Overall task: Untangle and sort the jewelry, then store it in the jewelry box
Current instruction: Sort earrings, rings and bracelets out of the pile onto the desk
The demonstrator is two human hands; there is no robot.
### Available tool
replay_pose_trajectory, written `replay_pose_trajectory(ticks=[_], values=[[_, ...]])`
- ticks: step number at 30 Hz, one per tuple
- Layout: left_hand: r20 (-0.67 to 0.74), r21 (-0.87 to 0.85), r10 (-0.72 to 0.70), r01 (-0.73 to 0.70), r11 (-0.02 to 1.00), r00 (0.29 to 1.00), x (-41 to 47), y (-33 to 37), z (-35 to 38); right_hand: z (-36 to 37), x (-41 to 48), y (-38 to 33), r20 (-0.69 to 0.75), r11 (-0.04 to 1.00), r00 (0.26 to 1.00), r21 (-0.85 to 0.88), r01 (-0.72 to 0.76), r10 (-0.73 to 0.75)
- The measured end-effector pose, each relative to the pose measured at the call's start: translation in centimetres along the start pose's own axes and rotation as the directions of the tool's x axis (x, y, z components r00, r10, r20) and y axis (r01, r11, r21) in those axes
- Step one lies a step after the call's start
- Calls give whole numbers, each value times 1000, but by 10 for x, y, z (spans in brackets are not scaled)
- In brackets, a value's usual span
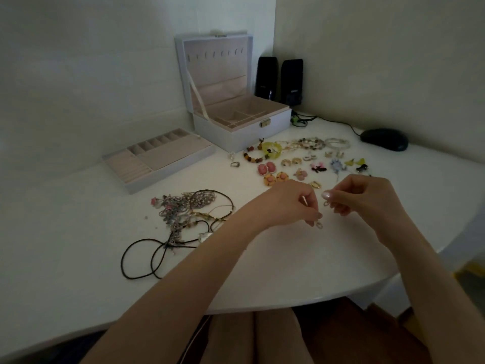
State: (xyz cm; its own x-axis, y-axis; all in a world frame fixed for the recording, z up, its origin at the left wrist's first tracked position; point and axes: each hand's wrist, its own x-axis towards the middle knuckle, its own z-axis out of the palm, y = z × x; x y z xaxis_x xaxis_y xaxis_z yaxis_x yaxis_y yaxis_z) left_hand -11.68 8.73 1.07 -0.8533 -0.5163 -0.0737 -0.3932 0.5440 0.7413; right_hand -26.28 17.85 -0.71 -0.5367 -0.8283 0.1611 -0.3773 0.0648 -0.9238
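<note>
Single view: a wide-angle camera worn at head height, facing forward and down over the white table [288, 271]. It sits close to the work. Both forearms enter from 6 o'clock, and the left hand [291, 203] and right hand [367, 198] meet just right of frame centre. The jewelry box [244, 132] lies toward 12 o'clock, the mouse [384, 139] toward 2 o'clock. The table edge bows near the borders.

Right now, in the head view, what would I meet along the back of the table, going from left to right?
removable tray → open jewelry box → black speakers → computer mouse
</note>
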Motion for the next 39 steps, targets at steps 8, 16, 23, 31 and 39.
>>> replay_pose_trajectory(ticks=[8,16,23,31,39], values=[[-99,211,-109,128,969,989,39,7,5,-5,12,13,-43,975,998,-220,-43,34],[-163,212,-204,236,948,965,62,-4,5,2,26,15,-30,960,997,-271,-71,65],[-154,212,-227,256,943,962,67,-5,4,-14,26,2,181,976,968,-166,-142,172],[-253,335,-159,241,911,954,61,1,3,2,41,16,18,918,989,-375,-130,147],[-168,380,-101,159,911,981,62,2,8,-2,34,18,-39,958,998,-279,-61,53]])
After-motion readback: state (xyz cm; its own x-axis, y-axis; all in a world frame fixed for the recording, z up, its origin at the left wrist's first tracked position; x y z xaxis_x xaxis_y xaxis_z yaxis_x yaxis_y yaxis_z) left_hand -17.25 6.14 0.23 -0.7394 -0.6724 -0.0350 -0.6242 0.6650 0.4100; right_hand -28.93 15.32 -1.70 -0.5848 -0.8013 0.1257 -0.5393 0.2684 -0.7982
